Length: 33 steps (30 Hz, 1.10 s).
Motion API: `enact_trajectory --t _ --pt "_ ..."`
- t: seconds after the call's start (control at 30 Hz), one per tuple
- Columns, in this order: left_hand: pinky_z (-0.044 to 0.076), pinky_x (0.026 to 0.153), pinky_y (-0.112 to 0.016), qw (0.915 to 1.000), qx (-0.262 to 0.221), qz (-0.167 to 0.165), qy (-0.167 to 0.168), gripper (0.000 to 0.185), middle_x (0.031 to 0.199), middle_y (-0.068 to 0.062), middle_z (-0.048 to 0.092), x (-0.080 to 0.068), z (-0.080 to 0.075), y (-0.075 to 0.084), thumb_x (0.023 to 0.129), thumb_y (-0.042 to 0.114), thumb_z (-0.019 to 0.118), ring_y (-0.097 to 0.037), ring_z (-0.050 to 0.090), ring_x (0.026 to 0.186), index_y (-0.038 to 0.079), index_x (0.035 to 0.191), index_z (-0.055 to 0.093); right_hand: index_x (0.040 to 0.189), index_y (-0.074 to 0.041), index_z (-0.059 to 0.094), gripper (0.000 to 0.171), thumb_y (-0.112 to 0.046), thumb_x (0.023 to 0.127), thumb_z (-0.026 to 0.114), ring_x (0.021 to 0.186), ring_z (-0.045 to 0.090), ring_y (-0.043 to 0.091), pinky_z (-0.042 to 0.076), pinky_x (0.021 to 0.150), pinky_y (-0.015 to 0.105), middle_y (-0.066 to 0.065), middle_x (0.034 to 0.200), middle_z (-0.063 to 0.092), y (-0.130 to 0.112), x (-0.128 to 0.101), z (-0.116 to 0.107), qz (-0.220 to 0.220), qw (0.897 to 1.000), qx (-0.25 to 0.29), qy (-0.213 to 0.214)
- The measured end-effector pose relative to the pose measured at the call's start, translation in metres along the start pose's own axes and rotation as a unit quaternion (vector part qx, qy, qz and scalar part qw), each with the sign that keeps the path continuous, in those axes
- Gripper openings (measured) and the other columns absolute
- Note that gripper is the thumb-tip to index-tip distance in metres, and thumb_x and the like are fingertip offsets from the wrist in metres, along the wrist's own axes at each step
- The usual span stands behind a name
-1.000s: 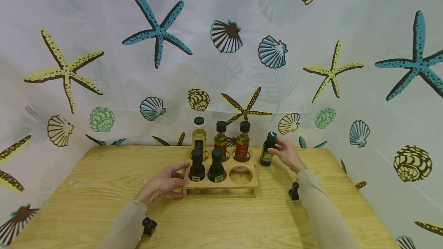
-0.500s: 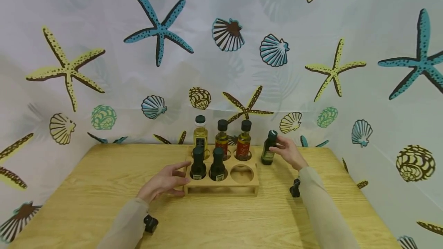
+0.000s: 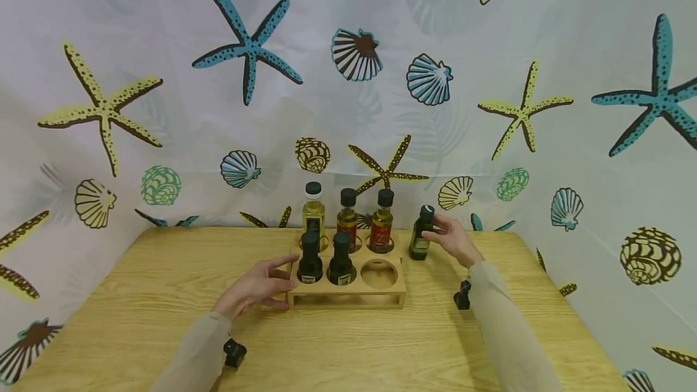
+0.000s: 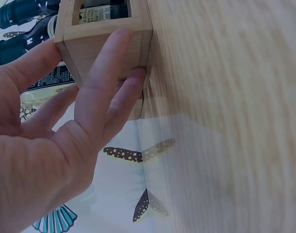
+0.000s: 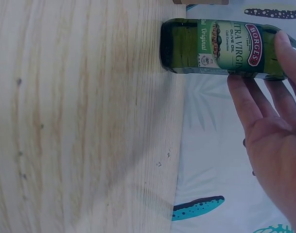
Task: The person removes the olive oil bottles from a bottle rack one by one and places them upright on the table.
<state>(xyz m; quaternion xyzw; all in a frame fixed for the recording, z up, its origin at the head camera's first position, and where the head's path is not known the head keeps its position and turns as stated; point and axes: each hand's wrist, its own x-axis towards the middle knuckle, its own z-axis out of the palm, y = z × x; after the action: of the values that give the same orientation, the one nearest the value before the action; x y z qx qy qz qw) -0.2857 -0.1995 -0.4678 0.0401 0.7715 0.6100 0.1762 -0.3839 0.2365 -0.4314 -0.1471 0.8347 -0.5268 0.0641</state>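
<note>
Right hand [image 3: 454, 242]: pinching the olive oil bottle [image 5: 220, 46] from the right, the thumb lying on one side near its shoulder and the fingertips pressing the other.
Olive oil bottle: standing about upright just beside the rack's right end, its dark cap pointing up and its green label showing "Borges" and "olive oil"; whether its base is touching the desk, I cannot tell.
Left hand [image 3: 256, 289]: spreading its fingers and touching the left end of the wooden rack [image 3: 354, 291] with the fingertips.
Wooden rack: resting on the desk between the two hands, its far row rising higher than the near one.
Near row: two dark bottles [image 3: 310, 262] sitting side by side in the left and middle holes; the right hole [image 3: 379, 273] is lying open.
Far row: a pale oil bottle [image 3: 313, 219] standing at left, two red-labelled bottles [image 3: 381, 231] standing at middle and right, all wearing dark caps.
Sleeves [image 3: 506, 325]: pale cloth covering both forearms, a small black device [image 3: 235, 352] sitting at each wrist.
Desk [image 3: 337, 349]: light wood grain running left to right under everything.
Backdrop [image 3: 327, 114]: white fabric hanging along the far edge, showing starfish and shells.
</note>
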Motion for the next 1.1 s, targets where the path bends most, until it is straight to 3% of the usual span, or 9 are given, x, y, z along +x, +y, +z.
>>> enact_trajectory --t 0.23,0.47,0.9,1.1 --pt "0.06 0.078 -0.047 1.0 -0.003 0.0 0.002 0.069 0.144 -0.033 0.037 0.001 0.0 -0.002 0.093 0.008 0.066 -0.035 0.059 0.116 0.017 0.154 0.034 0.156 -0.002 0.019 0.076 -0.022 0.098 0.063 0.143 0.03 0.045 0.033 0.114 0.055 0.025 0.158 0.025 0.026 0.013 0.0 0.005 1.0 0.005 0.013" --pt "0.06 0.077 -0.047 1.0 0.001 0.003 0.001 0.07 0.144 -0.034 0.036 0.0 -0.001 -0.002 0.094 0.01 0.066 -0.032 0.061 0.113 0.016 0.155 0.032 0.157 -0.007 0.02 0.078 -0.025 0.096 0.066 0.141 0.035 0.042 0.036 0.113 0.053 0.022 0.157 0.029 0.032 0.015 0.003 0.002 0.999 0.007 0.031" --pt "0.06 0.078 -0.047 1.0 -0.003 0.0 0.002 0.069 0.145 -0.032 0.036 0.0 0.0 -0.001 0.094 0.01 0.066 -0.035 0.059 0.117 0.017 0.154 0.033 0.144 -0.007 0.048 0.06 -0.024 0.092 0.071 0.128 0.053 0.035 0.049 0.102 0.045 0.02 0.142 0.053 0.034 0.009 0.002 -0.025 0.992 0.052 0.113" --pt "0.06 0.078 -0.047 1.0 -0.002 0.002 -0.003 0.07 0.145 -0.033 0.035 0.001 0.001 -0.002 0.094 0.01 0.066 -0.037 0.058 0.119 0.016 0.155 0.033 0.14 -0.006 0.053 0.051 -0.019 0.094 0.069 0.119 0.057 0.033 0.052 0.099 0.045 0.02 0.138 0.053 0.029 0.002 0.001 -0.02 0.991 0.064 0.118"
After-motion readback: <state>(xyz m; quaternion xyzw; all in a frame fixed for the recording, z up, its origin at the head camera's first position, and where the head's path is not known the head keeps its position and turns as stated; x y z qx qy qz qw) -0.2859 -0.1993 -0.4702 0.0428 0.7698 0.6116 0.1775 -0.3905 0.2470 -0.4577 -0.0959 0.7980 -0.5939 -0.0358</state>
